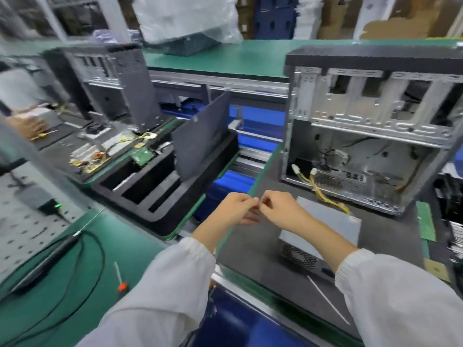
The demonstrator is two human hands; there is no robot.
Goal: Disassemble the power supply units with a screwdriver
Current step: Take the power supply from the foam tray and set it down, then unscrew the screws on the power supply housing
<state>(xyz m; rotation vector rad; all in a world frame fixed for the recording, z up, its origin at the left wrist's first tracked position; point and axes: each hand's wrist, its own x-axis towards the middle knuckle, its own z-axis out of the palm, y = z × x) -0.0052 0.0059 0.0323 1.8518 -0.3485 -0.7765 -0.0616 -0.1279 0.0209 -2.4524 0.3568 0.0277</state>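
Both hands meet in mid-air above the worktop's (250, 246) dark mat; the left hand (234, 209) and the right hand (280, 211) have their fingertips curled and drawn together, pinching at something too small and blurred to make out; I cannot tell what, if anything, sits between them. Just below the right wrist lies the power supply unit (328, 229); a plain grey metal box, flat on the mat, lid face up, with a perforated grille on the near side; yellow and black wires (323, 194) trail from its far corner up to white plugs inside the open computer case (363, 136) standing just behind it. The case is bare silver metal inside, black on top. A thin white rod (328, 300) lies on the mat near the unit's front; a screwdriver with an orange tip (120, 276) rests on the green mat, well apart to the left.
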